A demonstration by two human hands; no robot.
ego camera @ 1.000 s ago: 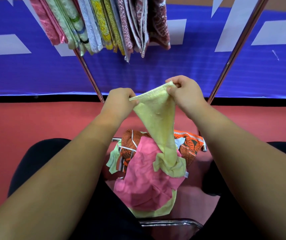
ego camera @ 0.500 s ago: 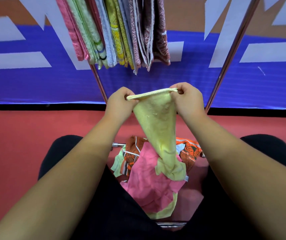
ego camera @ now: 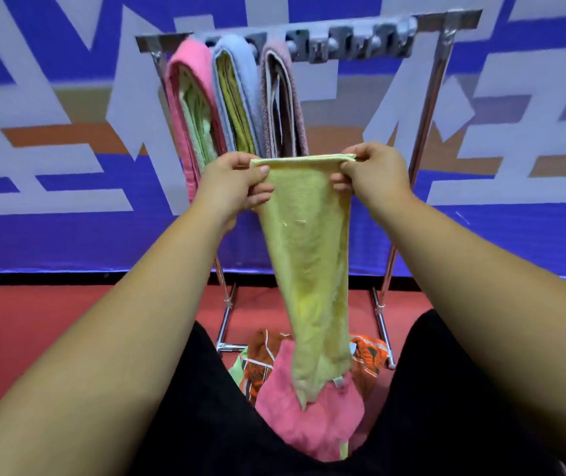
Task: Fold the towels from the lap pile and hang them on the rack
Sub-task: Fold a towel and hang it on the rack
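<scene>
— Where is the yellow towel (ego camera: 305,255)?
— Held up in front of the rack (ego camera: 453,20), its top edge pulled flat. The rest hangs down, and the lower end reaches the pile (ego camera: 309,427) on the lap.
— And the hands?
— The left hand (ego camera: 230,187) pinches one top corner and the right hand (ego camera: 374,176) pinches the other. They are apart, with the edge stretched between them.
— Around that?
— Folded towels (ego camera: 202,108) hang on the left part of the bar. A blue banner (ego camera: 68,235) is behind, with red floor (ego camera: 34,321) below.

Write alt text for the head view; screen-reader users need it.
A left hand and a right hand pinch the top corners of a yellow towel, which hangs down to the lap pile. Behind stands a metal rack bearing folded towels.
</scene>
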